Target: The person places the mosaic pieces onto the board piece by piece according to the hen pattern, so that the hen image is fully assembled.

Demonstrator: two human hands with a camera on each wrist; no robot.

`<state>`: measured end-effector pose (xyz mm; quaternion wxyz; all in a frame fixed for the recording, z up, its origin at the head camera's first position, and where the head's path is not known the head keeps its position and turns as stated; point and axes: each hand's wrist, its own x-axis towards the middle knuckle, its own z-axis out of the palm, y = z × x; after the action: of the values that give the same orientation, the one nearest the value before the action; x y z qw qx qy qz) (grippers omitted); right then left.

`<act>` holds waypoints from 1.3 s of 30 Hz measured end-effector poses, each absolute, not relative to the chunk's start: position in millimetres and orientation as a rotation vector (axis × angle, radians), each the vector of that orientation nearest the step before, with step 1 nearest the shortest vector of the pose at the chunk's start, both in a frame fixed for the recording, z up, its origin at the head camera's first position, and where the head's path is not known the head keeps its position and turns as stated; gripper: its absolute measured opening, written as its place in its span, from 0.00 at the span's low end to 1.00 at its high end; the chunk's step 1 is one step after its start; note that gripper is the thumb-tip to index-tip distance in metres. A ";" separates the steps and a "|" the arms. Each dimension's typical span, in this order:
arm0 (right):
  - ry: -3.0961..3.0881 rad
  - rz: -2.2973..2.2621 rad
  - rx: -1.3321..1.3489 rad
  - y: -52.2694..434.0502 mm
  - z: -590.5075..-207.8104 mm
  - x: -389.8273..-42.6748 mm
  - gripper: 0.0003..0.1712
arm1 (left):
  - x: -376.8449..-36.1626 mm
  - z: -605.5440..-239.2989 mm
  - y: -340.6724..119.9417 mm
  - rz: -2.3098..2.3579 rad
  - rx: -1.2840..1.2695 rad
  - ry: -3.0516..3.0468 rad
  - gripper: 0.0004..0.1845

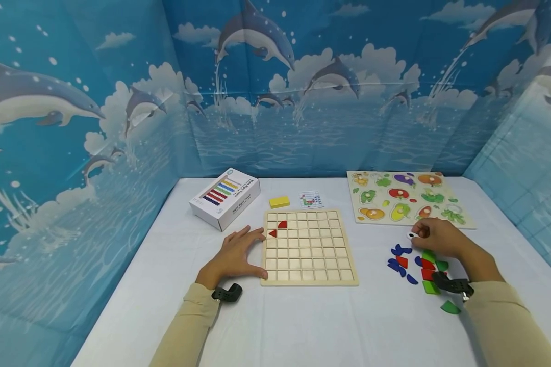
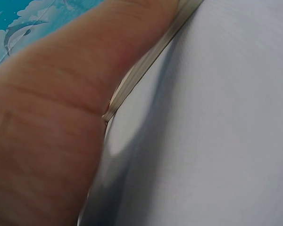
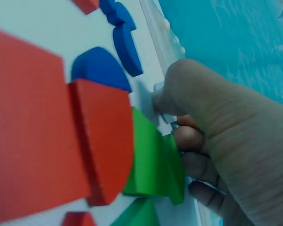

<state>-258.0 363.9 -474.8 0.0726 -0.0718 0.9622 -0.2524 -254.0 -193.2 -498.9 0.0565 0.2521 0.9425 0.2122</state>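
Two red pieces (image 1: 277, 229) sit in the grid board (image 1: 308, 247). Left hand (image 1: 235, 253) lies flat, fingers spread, on its edge; right hand (image 1: 438, 237) pinches a white piece (image 1: 411, 235).

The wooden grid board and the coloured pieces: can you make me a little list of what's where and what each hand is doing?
board: square wooden grid board, mid-table
in board: two red pieces, top-left cells
left hand: fingers spread, resting against the board's left edge
right hand: pinching a small white piece
loose pieces: blue, red and green shapes by the right hand
behind: fruit peg puzzle, white box, yellow block
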 end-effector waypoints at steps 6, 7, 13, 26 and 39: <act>2.946 -0.819 -0.279 351.8 -470.7 -258.0 0.18 | -252.6 -496.7 -192.3 0.654 0.769 2.855 0.56; 2.955 -0.831 -0.303 347.4 -468.9 -259.1 0.18 | -252.5 -496.7 -192.3 0.654 0.767 2.856 0.56; 2.938 -0.909 -0.402 315.1 -455.2 -270.2 0.17 | -253.1 -498.1 -192.9 0.645 0.766 2.854 0.56; 2.881 -1.045 -0.856 221.8 -440.5 -301.4 0.10 | -254.5 -497.7 -192.0 0.632 0.749 2.854 0.56; 2.753 -1.051 -1.049 119.2 -454.4 -313.6 0.09 | -254.9 -497.2 -192.7 0.634 0.747 2.851 0.56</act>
<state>-313.6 119.2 -454.4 0.0067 -0.3352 0.8802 -0.3360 -254.9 -192.7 -497.2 0.0632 0.2471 0.9439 0.2099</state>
